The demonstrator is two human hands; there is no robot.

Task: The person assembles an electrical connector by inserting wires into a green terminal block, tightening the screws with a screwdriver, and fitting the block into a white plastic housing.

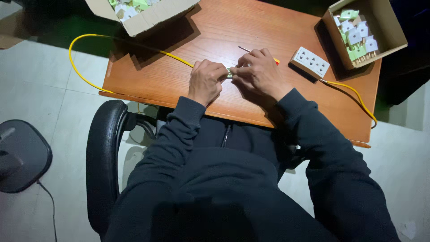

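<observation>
My left hand (206, 80) and my right hand (259, 71) meet over the wooden table (215, 31), both pinching a small green-and-white plug part (230, 72) between their fingertips. A yellow cable (89, 40) runs from the left hand's side, off the table's left edge and back. My right hand also grips a thin screwdriver (245, 49) with a red-orange handle showing at its far side. A white multi-socket block (310, 62) lies just right of my right hand, with another yellow cable (354, 94) leaving it.
A cardboard box (380, 27) of green-and-white plug parts stands at the back right. Another open box (148, 18) of similar parts sits at the back left. A black office chair arm (105, 152) is below the table; a dark round stool (20, 154) stands at far left.
</observation>
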